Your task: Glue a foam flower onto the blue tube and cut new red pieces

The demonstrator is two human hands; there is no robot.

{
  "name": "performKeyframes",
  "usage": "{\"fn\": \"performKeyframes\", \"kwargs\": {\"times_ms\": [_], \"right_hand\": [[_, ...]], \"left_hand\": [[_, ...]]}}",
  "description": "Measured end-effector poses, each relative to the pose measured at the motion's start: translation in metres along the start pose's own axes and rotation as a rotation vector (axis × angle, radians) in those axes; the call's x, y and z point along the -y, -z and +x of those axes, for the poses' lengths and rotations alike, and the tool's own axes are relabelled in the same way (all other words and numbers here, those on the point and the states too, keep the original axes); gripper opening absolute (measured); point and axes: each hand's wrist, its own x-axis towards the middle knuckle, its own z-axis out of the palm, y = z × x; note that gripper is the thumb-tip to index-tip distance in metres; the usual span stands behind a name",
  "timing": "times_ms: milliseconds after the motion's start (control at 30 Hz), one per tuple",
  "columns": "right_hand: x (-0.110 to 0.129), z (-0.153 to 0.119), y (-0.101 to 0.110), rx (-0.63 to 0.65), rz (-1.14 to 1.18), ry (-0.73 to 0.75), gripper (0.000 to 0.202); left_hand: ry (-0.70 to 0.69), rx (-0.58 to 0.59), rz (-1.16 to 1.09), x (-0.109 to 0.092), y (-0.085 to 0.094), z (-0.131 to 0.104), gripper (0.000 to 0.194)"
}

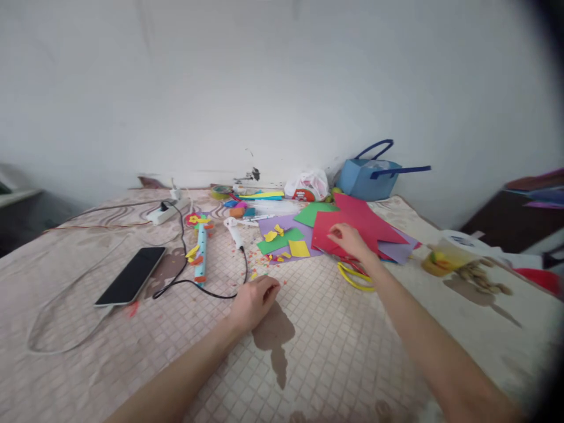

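My left hand (pixel 255 301) rests on the tablecloth with its fingers curled in; whatever they hold, if anything, is hidden. My right hand (pixel 350 239) hovers at the red craft sheet (pixel 363 220), thumb and fingertips drawn together; I cannot make out anything between them. Beneath the red sheet lie purple (pixel 291 223) and green sheets (pixel 315 213). A yellow square (pixel 299 249) and crumpled yellow scraps (pixel 274 233) lie to their left. Yellow loop handles (pixel 355 279) show below my right hand. A white glue gun (pixel 235 234) with a black cord lies beyond my left hand.
A light-blue dotted strip with a flower (pixel 201 247) lies left, near a phone (pixel 132 276) on a cable. Behind are a power strip (pixel 165 212), clay blocks (pixel 238 211), a plastic bag (pixel 308 185) and a blue bag (pixel 370 176). A plastic cup (pixel 438 261) stands right.
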Motion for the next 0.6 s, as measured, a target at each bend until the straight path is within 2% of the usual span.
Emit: {"fn": "performKeyframes", "kwargs": {"times_ms": [167,300,467,600], "right_hand": [[-0.040,0.031,0.010,0.165,-0.227,0.055,0.035],[-0.055,0.037,0.009,0.277,-0.349,0.113,0.040],[-0.050,0.041,0.009,0.302,-0.387,0.132,0.037],[-0.024,0.055,-0.001,0.294,-0.323,0.164,0.029]], "left_hand": [[-0.026,0.043,-0.005,-0.005,0.001,-0.001,0.019],[-0.066,0.083,-0.008,-0.008,0.000,-0.001,0.021],[-0.065,0.110,-0.005,-0.008,-0.001,-0.001,0.021],[-0.069,0.121,0.002,-0.008,-0.003,0.000,0.021]]}}
